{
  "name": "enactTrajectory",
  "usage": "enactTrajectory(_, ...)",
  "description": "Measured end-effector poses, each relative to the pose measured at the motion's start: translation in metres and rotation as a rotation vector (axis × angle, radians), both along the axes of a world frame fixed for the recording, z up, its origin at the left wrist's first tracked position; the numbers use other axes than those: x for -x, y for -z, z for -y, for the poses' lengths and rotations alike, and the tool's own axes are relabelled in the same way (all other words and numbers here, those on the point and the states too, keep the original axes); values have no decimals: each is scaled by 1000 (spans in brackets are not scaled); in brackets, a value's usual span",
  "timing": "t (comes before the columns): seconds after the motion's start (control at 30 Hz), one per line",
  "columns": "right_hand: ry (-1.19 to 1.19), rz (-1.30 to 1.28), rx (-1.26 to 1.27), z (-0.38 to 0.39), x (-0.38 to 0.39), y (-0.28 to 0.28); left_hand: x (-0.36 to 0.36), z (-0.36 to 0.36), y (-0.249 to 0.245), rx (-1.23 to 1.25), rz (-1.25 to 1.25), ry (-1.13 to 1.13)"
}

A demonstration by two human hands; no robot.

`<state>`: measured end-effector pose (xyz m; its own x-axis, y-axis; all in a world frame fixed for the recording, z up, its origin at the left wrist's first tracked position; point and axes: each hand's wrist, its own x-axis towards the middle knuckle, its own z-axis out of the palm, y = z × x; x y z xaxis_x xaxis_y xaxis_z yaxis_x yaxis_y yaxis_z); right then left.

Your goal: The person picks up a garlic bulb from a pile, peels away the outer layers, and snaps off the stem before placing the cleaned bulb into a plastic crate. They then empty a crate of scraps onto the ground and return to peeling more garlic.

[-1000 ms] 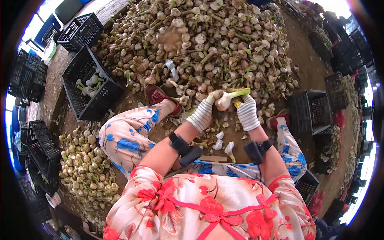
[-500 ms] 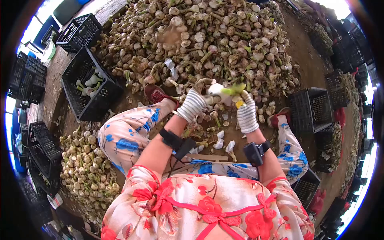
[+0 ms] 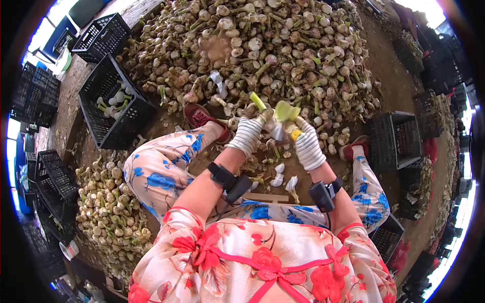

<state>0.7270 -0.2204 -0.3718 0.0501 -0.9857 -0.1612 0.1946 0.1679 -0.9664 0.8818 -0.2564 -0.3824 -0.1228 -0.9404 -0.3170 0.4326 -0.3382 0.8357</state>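
Left hand [image 3: 249,135] clamps a garlic bulb [image 3: 276,131], partly hidden by its grip; right hand [image 3: 307,142] pinches a blurred green leaf [image 3: 287,111], whether joined to the bulb unclear

White, blurred garlic [image 3: 275,130] between left hand [image 3: 250,132] and right hand [image 3: 307,142]; green stem [image 3: 257,101] tilted up at left, pale green peel [image 3: 286,111] at right.

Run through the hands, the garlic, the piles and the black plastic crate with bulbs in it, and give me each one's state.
Left hand in white striped glove: closed on garlic.
Right hand in white striped glove: pinching leaf.
Green-stemmed garlic: held, bulb mostly hidden.
Pale green garlic leaf: held, blurred.
Large brownish-white garlic pile: loose.
Smaller cream garlic pile: loose.
Black perforated plastic crate: open-topped, partly filled.
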Motion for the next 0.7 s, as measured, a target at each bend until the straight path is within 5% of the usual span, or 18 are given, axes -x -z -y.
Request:
enactTrajectory(0.1, 116, 156, -139, 16, 21, 1, -9, 0, -6, -39, -156, -114)
enactTrajectory(0.2, 281, 105, -287, 25, 53, 54, -17, 3, -14, 61, -294, 81)
enactTrajectory(0.3, -870, -1362, 53, -3, 66, 92, -13, 2, -14, 44, -285, 45)
enactTrajectory(0.37, -593, -1059, -42, 0, 61, 84, -14, 2, -13, 25, -368, -7)
enactTrajectory(0.43, -244, -278, -27, 6, 40, 61, -16, 13, 7, -242, -503, -118)
enactTrajectory(0.53, -174, 17, 16, 12, 9, 3, -17, 13, 3, -345, -537, -54)
enactTrajectory(0.7, -155, -167, -2, 18, -4, -3, -21, 14, 7, -380, -590, -163)
